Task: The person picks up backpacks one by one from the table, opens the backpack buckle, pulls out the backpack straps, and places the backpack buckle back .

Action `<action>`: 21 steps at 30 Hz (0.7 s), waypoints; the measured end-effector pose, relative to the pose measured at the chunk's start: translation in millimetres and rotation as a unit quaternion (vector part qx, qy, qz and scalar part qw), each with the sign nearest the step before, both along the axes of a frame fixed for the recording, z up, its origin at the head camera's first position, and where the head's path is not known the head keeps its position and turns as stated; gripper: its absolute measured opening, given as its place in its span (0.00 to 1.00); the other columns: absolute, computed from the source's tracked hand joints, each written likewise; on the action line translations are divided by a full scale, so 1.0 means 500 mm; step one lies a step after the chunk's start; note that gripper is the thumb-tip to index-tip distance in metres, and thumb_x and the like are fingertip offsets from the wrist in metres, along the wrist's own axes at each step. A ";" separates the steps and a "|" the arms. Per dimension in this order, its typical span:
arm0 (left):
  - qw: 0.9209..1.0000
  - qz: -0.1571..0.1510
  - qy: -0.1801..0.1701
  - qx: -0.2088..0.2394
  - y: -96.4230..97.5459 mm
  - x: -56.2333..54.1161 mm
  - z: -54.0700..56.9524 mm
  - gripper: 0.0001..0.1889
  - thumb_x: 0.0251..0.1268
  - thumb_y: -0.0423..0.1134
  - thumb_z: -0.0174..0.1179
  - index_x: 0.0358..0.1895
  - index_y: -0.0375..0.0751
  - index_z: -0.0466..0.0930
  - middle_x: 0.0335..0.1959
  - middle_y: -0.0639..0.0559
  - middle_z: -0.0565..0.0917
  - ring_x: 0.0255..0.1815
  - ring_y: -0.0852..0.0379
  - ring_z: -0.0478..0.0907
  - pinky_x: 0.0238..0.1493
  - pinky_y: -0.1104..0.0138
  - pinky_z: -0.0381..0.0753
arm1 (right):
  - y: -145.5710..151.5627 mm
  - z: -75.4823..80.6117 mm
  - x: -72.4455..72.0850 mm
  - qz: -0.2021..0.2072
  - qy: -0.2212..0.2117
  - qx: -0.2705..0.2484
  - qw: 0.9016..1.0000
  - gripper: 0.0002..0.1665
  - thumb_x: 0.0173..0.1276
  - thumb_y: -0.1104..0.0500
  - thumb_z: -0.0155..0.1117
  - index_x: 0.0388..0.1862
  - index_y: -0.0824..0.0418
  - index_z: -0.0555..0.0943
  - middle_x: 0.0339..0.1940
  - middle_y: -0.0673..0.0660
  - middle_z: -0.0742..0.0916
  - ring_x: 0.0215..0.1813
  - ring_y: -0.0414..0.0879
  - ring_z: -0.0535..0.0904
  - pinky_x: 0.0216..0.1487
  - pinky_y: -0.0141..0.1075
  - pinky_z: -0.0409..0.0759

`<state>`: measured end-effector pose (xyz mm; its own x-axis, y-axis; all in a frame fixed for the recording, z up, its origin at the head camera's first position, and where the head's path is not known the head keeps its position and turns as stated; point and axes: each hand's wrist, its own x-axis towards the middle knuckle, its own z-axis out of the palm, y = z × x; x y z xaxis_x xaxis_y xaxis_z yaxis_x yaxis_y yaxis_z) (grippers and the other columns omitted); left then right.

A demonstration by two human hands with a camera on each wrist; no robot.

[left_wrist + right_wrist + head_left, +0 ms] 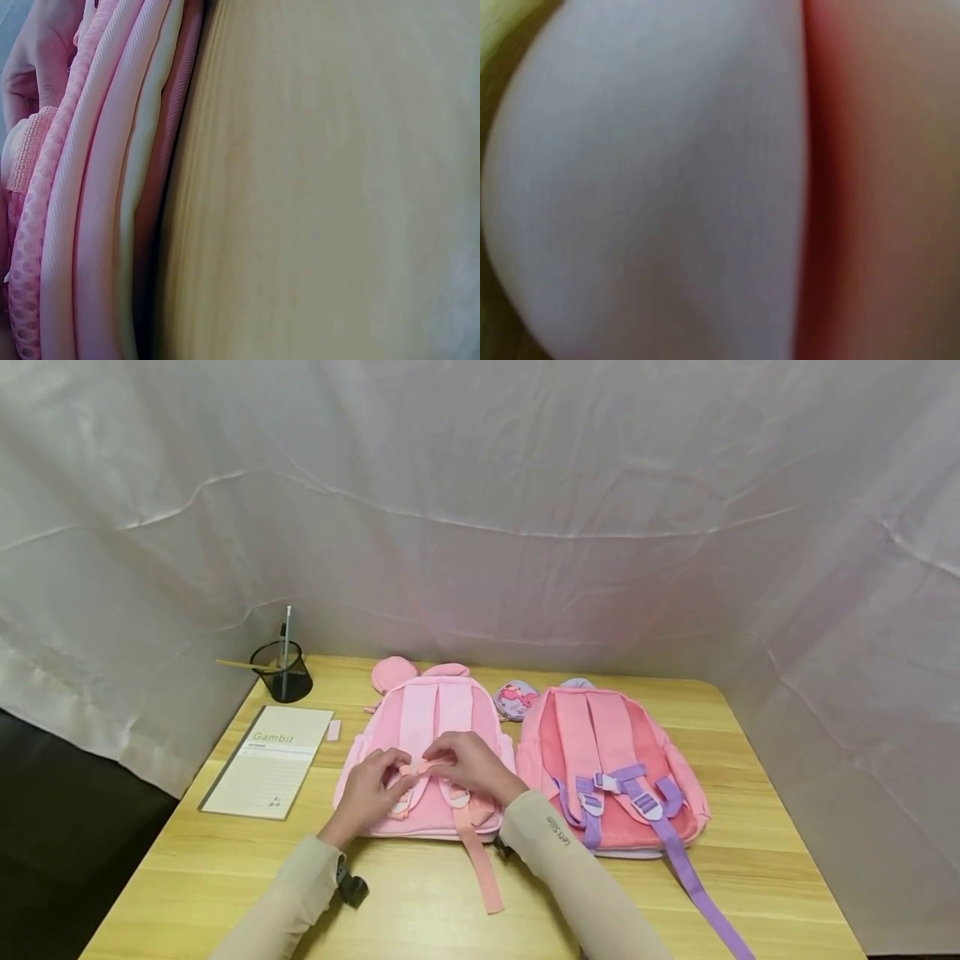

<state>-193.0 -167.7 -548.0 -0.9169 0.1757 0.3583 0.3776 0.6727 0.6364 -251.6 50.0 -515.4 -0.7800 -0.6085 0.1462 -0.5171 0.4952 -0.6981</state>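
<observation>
At nine o'clock from a purple-strapped backpack (pixel 609 739), a pale pink backpack (pixel 420 718) lies straps-up, apparently for two-handed reach, as a person's left hand (pixel 372 787) and right hand (pixel 471 766) pinch its peach webbing (pixel 407 770).

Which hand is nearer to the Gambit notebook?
Left. The left hand is over the backpack with orange straps, to the right of the notebook; the right hand is farther right over that backpack.
</observation>
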 end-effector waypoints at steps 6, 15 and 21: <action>1.000 0.004 -0.006 0.001 0.003 0.003 0.004 0.13 0.62 0.43 0.75 0.46 0.48 0.83 0.31 0.57 0.77 0.32 0.61 0.68 0.35 0.66 0.68 | -0.009 0.000 0.005 0.011 0.005 -0.010 1.000 0.11 0.67 0.60 0.75 0.48 0.58 0.89 0.46 0.51 0.92 0.52 0.43 0.86 0.58 0.34 0.82; 1.000 0.004 0.000 0.008 0.000 0.003 0.000 0.12 0.62 0.43 0.75 0.45 0.48 0.84 0.28 0.58 0.75 0.31 0.62 0.68 0.34 0.68 0.68 | 0.003 -0.010 0.004 0.006 0.022 0.005 1.000 0.13 0.67 0.57 0.76 0.49 0.56 0.89 0.47 0.49 0.91 0.53 0.42 0.85 0.60 0.35 0.81; 1.000 -0.006 0.000 0.012 -0.001 0.002 0.003 0.12 0.62 0.43 0.75 0.45 0.49 0.83 0.28 0.58 0.75 0.31 0.62 0.68 0.34 0.67 0.69 | 0.003 -0.008 0.003 0.006 0.026 0.000 1.000 0.10 0.68 0.59 0.75 0.47 0.57 0.90 0.45 0.50 0.92 0.52 0.43 0.86 0.60 0.36 0.82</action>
